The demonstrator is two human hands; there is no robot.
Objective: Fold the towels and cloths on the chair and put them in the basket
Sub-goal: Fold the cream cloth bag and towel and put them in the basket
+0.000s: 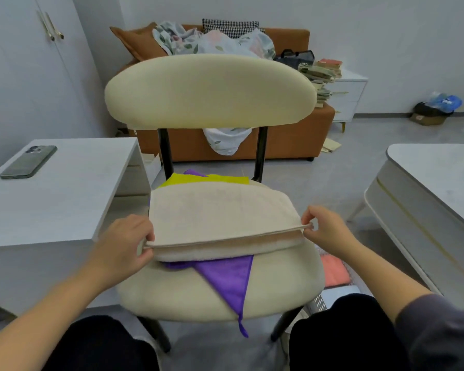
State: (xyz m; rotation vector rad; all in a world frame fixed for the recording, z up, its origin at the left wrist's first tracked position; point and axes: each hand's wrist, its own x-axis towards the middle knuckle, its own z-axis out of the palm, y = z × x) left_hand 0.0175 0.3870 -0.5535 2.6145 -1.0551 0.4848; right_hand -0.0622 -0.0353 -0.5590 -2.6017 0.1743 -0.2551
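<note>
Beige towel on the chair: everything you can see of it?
The beige towel looks like soft terry, doubled over with its two hemmed edges stacked toward the person. It lies across the chair seat, on top of a purple cloth and a yellow cloth. The left hand pinches its near left corner, the right hand its near right corner.

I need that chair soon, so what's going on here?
A person is folding a beige towel on the chair, left hand and right hand each pinching a near corner. A purple cloth lies under it, a yellow cloth behind. The basket on the floor at the right already holds a coral cloth.
</note>
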